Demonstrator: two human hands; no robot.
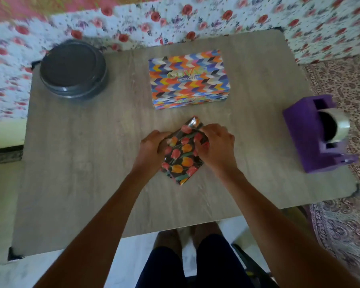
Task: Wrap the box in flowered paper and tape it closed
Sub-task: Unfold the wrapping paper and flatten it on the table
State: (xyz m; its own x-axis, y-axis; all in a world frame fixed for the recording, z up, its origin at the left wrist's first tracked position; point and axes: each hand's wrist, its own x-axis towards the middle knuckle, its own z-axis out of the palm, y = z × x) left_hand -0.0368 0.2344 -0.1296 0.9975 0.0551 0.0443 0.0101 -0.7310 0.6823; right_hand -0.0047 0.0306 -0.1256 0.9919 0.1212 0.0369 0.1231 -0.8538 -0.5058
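A small box wrapped in black paper with red and orange tulips (182, 154) lies cornerwise on the wooden table (92, 163), near its middle. My left hand (152, 148) grips the box's left side, fingers curled on the paper. On the right side, my right hand (214, 146) has its fingers curled on the paper, near the top corner where a glossy fold of paper sticks up. The box itself is hidden under the paper.
A box with a colourful chevron pattern (188, 80) stands behind the wrapped one. A purple tape dispenser (318, 134) with a clear tape roll sits at the right edge. A dark round tin (73, 69) is at the back left. Flowered cloth lies beyond the table.
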